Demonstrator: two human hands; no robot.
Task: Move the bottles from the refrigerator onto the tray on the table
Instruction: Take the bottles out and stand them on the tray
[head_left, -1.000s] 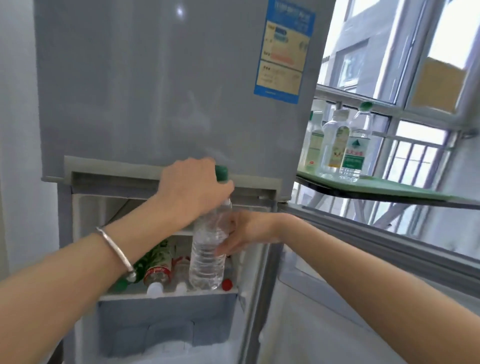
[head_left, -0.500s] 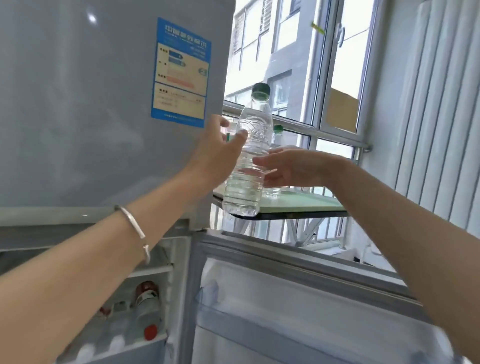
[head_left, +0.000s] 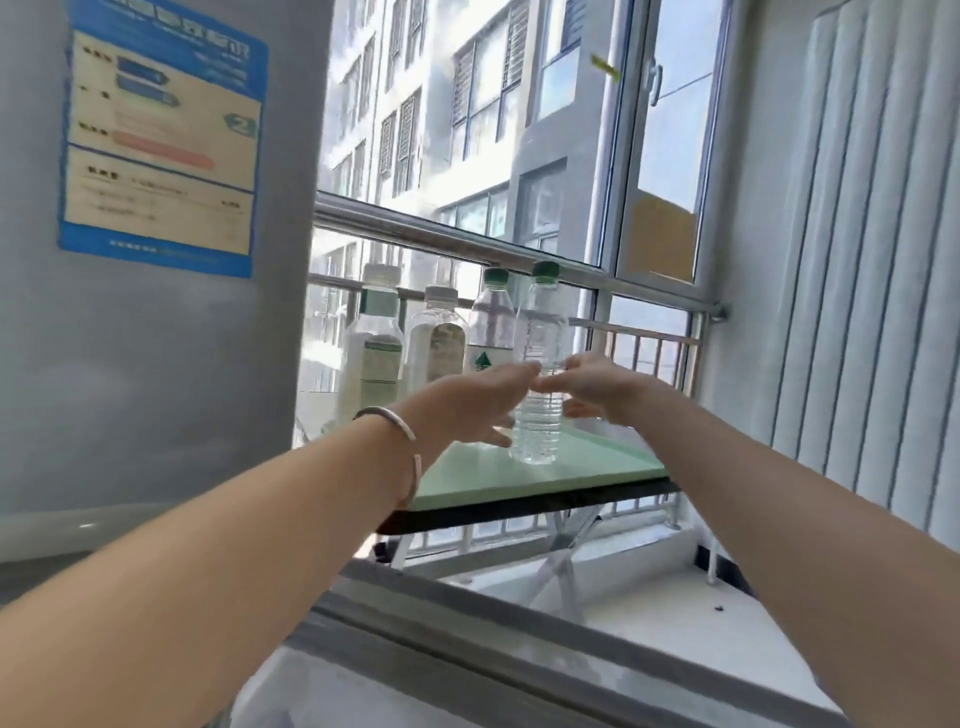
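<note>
A clear water bottle (head_left: 540, 332) with a green cap stands upright on the pale green tray (head_left: 587, 465), near its front middle. My left hand (head_left: 467, 405) reaches in from the left and my right hand (head_left: 597, 387) from the right. The fingertips of both meet around the bottle's waist. Three other bottles stand in a row behind and to the left on the tray: a white-capped bottle (head_left: 374, 353), a second white-capped bottle (head_left: 441, 338) and a green-capped bottle (head_left: 491, 322). The refrigerator's shelves are out of view.
The grey refrigerator body (head_left: 156, 338) with a blue label fills the left. Its open lower door (head_left: 519, 649) juts out below my arms. The tray lies on a black-edged folding table (head_left: 519, 506) against a window with a metal railing (head_left: 457, 239).
The view has swung right, away from the refrigerator. The clear bottle has gone from the fridge shelf, through the air, down onto the tray, with both hands now around it.
</note>
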